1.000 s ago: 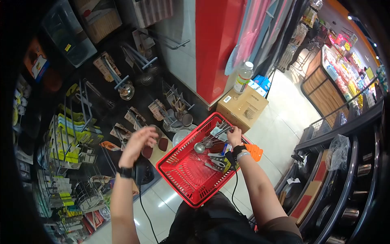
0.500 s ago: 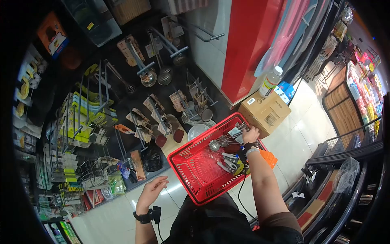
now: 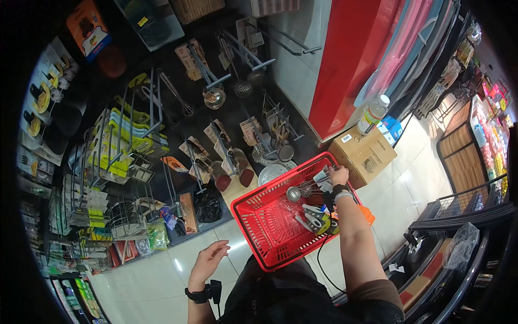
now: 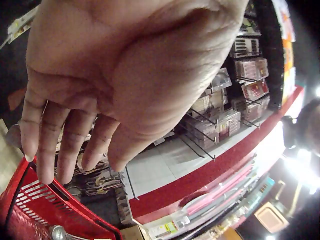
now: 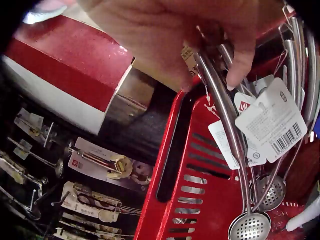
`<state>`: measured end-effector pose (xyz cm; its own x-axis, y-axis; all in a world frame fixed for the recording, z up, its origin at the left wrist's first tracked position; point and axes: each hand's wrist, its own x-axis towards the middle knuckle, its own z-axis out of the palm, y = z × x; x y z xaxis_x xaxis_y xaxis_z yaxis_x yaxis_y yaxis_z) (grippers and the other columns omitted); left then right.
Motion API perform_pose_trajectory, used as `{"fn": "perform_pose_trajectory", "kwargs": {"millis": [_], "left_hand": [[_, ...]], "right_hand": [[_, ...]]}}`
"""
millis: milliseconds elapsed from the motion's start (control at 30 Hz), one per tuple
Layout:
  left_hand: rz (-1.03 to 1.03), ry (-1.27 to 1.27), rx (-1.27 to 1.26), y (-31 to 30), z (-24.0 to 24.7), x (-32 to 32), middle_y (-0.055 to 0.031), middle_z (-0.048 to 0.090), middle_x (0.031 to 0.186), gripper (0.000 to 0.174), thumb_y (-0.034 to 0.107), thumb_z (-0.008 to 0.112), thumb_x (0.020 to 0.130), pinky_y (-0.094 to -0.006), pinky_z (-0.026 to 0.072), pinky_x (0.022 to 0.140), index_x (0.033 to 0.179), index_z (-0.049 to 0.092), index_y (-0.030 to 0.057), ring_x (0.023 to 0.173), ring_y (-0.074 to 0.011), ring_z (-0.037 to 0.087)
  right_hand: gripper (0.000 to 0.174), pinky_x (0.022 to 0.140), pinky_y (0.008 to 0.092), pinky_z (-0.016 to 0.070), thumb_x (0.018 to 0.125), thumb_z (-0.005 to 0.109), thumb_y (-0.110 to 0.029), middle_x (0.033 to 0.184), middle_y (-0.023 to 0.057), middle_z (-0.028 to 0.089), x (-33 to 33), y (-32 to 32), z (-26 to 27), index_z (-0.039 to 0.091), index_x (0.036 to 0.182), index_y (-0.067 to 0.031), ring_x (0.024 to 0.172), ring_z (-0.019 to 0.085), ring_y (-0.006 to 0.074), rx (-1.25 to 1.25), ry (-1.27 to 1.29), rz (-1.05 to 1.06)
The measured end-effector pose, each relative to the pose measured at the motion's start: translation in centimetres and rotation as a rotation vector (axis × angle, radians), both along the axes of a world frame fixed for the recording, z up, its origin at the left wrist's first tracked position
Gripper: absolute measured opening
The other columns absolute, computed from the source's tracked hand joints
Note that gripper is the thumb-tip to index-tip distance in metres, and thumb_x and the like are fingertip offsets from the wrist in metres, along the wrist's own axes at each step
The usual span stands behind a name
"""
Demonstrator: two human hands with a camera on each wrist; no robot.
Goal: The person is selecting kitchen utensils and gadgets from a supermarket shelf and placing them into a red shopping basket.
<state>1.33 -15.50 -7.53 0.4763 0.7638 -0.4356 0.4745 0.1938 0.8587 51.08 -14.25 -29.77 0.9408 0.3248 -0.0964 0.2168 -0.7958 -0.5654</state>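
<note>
Right hand (image 3: 339,175): my fingers grip the handles of the tagged steel skimmers (image 3: 295,193) at the far rim of the red basket (image 3: 264,227), bowls inside it. Left hand (image 3: 209,262): fingers relaxed, holding nothing, beside the basket.

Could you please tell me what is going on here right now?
A person stands in a shop aisle beside a wall display of kitchen utensils. Their right hand grips the handles of several tagged metal skimmers, whose bowls lie inside a red basket along with a few other tools. Their left hand is open and holds nothing, off to the side of the basket above the tiled floor. A cardboard box sits just beyond the basket.
</note>
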Motion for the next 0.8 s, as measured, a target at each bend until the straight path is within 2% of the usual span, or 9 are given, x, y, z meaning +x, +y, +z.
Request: {"fn": "perform_pose_trajectory", "kwargs": {"millis": [100,167,300,500,600,633,667,700,800], "left_hand": [[0.006,-0.001,-0.003,-0.1,-0.3,-0.1,-0.0078,0.066,0.094,0.028,0.014,0.055,0.09,-0.0245,0.0463,0.074,0.115,0.056,0.0007,0.081,-0.0128,0.061],[0.004,-0.015,0.001,0.0,-0.4,-0.1,-0.0078,0.066,0.094,0.028,0.014,0.055,0.09,-0.0246,0.0463,0.074,0.115,0.056,0.0011,0.081,-0.0129,0.061],[-0.027,0.015,0.01,0.2,-0.1,0.0,-0.0077,0.066,0.095,0.028,0.014,0.054,0.091,-0.0245,0.0463,0.075,0.116,0.055,0.0002,0.082,-0.0132,0.06],[0.006,0.035,0.0,0.5,-0.3,-0.7,-0.0083,0.066,0.094,0.028,0.014,0.054,0.091,-0.0248,0.0468,0.076,0.115,0.055,0.0,0.083,-0.0139,0.061],[0.032,0.036,0.004,0.5,-0.9,-1.1,-0.0087,0.067,0.092,0.027,0.014,0.055,0.09,-0.0252,0.0476,0.075,0.113,0.057,0.0013,0.082,-0.0143,0.063],[0.034,0.04,0.009,0.5,-1.0,-1.3,-0.0088,0.067,0.092,0.027,0.015,0.055,0.09,-0.0252,0.0477,0.075,0.113,0.057,0.0013,0.082,-0.0145,0.063],[0.031,0.039,0.006,0.4,-1.2,-1.4,-0.0088,0.067,0.092,0.027,0.015,0.055,0.09,-0.0252,0.0477,0.075,0.113,0.057,0.0013,0.082,-0.0145,0.063],[0.028,0.028,-0.005,0.4,-1.8,-1.2,-0.0089,0.067,0.092,0.028,0.015,0.055,0.089,-0.0251,0.0478,0.075,0.113,0.057,0.0011,0.082,-0.0145,0.063],[0.007,0.044,-0.001,0.4,-1.4,-0.6,-0.009,0.067,0.092,0.028,0.015,0.056,0.089,-0.0248,0.0479,0.075,0.113,0.056,0.0006,0.082,-0.0143,0.063]], "right_hand": [[0.04,0.081,0.0408,0.048,0.064,0.076,-0.031,0.086,0.0228,0.063,-0.1,0.3,-0.2,0.066,0.087,0.0003,0.086,0.061,0.0369,0.001,-0.161,0.026],[0.041,0.081,0.041,0.0482,0.062,0.077,-0.031,0.08,0.0242,0.064,-0.1,0.9,0.3,0.066,0.083,0.0026,0.086,0.061,0.0371,-0.071,0.012,-0.063],[0.035,0.086,0.0436,0.0454,0.067,0.07,-0.022,0.096,0.0286,0.06,-0.3,0.7,1.0,0.064,0.086,0.0069,0.096,0.055,0.0403,-0.081,0.067,-0.022],[0.035,0.091,0.0406,0.0412,0.069,0.068,-0.017,0.103,0.0216,0.059,-1.6,-2.0,3.7,0.058,0.098,0.0003,0.101,0.052,0.0375,-0.254,-0.014,0.093],[0.02,0.082,0.0432,0.042,0.07,0.064,-0.013,0.088,0.0176,0.055,-3.2,-3.3,4.1,0.057,0.085,-0.0014,0.085,0.053,0.0353,0.144,-0.416,-0.042],[0.016,0.071,0.0405,0.045,0.073,0.064,-0.013,0.083,0.0126,0.054,-3.1,-3.2,2.5,0.057,0.083,-0.0031,0.08,0.054,0.0284,0.214,-0.303,-0.057],[0.022,0.069,0.0413,0.046,0.072,0.066,-0.016,0.081,0.0123,0.052,-3.0,-3.1,-1.7,0.056,0.086,-0.0029,0.079,0.053,0.0281,0.344,0.113,-0.152],[0.027,0.068,0.042,0.0471,0.072,0.068,-0.018,0.08,0.012,0.051,-3.4,-3.2,-1.7,0.055,0.089,-0.0028,0.077,0.053,0.0278,0.465,0.523,-0.255],[0.024,0.062,0.0355,0.0483,0.076,0.069,-0.025,0.076,0.0032,0.047,-6.4,-2.5,-0.9,0.056,0.091,-0.011,0.067,0.049,0.0199,0.665,1.121,-0.437]]}}
